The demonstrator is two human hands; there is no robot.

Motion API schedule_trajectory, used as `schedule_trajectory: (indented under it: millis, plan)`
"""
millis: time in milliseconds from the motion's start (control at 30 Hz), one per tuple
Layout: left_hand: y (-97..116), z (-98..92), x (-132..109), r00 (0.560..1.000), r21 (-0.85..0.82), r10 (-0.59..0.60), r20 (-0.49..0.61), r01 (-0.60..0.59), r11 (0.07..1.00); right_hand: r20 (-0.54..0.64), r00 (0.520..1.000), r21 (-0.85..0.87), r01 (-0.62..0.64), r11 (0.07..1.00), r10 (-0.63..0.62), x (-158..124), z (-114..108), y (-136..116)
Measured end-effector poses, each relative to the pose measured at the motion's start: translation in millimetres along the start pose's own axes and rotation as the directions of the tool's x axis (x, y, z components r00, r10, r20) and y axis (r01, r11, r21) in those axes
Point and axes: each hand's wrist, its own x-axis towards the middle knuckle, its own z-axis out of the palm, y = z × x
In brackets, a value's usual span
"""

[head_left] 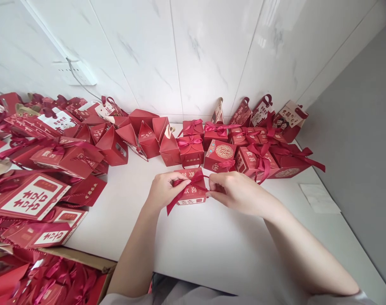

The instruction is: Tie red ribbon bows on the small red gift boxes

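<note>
Hands meet over a small red box [192, 189] near the middle of the white tabletop [212, 245]: the left hand [163, 189] pinches one part of the dark red ribbon [184, 191] across the box's top, and the right hand [235, 191] pinches the other end at the box's right edge, fingers closed on it. A tail of ribbon hangs down past the box's front left corner. Behind it, along the wall [193, 55], stands a row of tied boxes [243, 146] with bows, untied folded boxes [138, 137] lie to their left, and a carton [53, 275] of more sits at the lower left.
</note>
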Motion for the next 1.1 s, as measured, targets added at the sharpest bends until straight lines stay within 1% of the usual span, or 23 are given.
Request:
schedule_trajectory:
  millis: [133,300,400,500,567,633,700,733,767,833,900,933,967,1000,1033,1100]
  plan:
    - [2.6,-0.1,-0.1,1.0,0.066,0.026,-0.001,-0.026,0.998,0.028,1.0,-0.055,0.01,0.998,-0.009,-1.5,6.4,-11.2]
    - [8.6,0.0,-0.8,0.999,0.112,0.054,0.008,-0.054,0.992,0.04,0.999,-0.064,0.002,0.998,0.001,-4.7,9.4,-24.2]
    - [8.4,1.2,-1.4,0.999,0.104,0.043,-0.001,-0.043,0.994,0.06,0.997,-0.117,-0.042,0.992,0.05,-6.4,5.2,-24.1]
    - [6.3,3.1,-1.8,0.999,0.08,0.026,-0.02,-0.024,0.997,0.095,0.986,-0.223,-0.114,0.968,0.138,-4.0,1.1,-16.1]
    - [5.0,4.0,-1.6,1.0,0.052,0.007,-0.024,-0.006,0.999,0.138,0.971,-0.286,-0.148,0.947,0.193,-0.4,-0.1,-8.7]
    - [3.9,3.9,-0.8,1.0,-0.018,-0.013,-0.016,0.013,1.0,0.24,0.945,-0.281,-0.153,0.947,0.224,2.9,-1.0,-1.6]
    - [2.3,2.6,0.9,0.999,-0.157,-0.034,0.014,0.036,0.987,0.347,0.908,-0.248,-0.152,0.957,0.234,4.0,-3.2,4.4]
    - [1.2,1.4,2.0,0.998,-0.249,-0.049,0.036,0.056,0.967,0.378,0.894,-0.236,-0.158,0.959,0.24,3.4,-5.1,6.9]
    - [-0.1,0.1,3.2,0.996,-0.342,-0.067,0.059,0.083,0.936,0.382,0.889,-0.233,-0.172,0.957,0.252,2.2,-7.5,9.3]
    - [-3.1,-2.4,5.6,0.991,-0.485,-0.094,0.096,0.129,0.865,0.312,0.908,-0.225,-0.216,0.95,0.281,-0.8,-13.1,13.5]
    - [-6.1,-3.9,7.3,0.99,-0.556,-0.092,0.111,0.138,0.82,0.194,0.937,-0.127,-0.269,0.955,0.289,-1.8,-17.3,17.4]
    - [-7.2,-4.1,7.7,0.99,-0.571,-0.079,0.113,0.13,0.811,0.142,0.947,-0.034,-0.288,0.957,0.289,-0.8,-18.0,19.4]
    - [-8.0,-4.0,7.9,0.992,-0.58,-0.062,0.113,0.117,0.806,0.113,0.95,0.085,-0.3,0.95,0.29,1.4,-17.4,21.5]
    - [-8.5,-3.6,7.9,0.993,-0.587,-0.047,0.112,0.104,0.803,0.116,0.95,0.217,-0.309,0.926,0.29,4.7,-15.4,23.8]
    - [-8.7,-3.2,7.9,0.993,-0.592,-0.036,0.111,0.095,0.8,0.146,0.946,0.344,-0.323,0.881,0.29,9.0,-12.2,26.2]
    - [-8.4,-2.4,8.1,0.994,-0.597,-0.027,0.106,0.085,0.798,0.243,0.931,0.531,-0.362,0.766,0.271,18.7,-3.2,31.2]
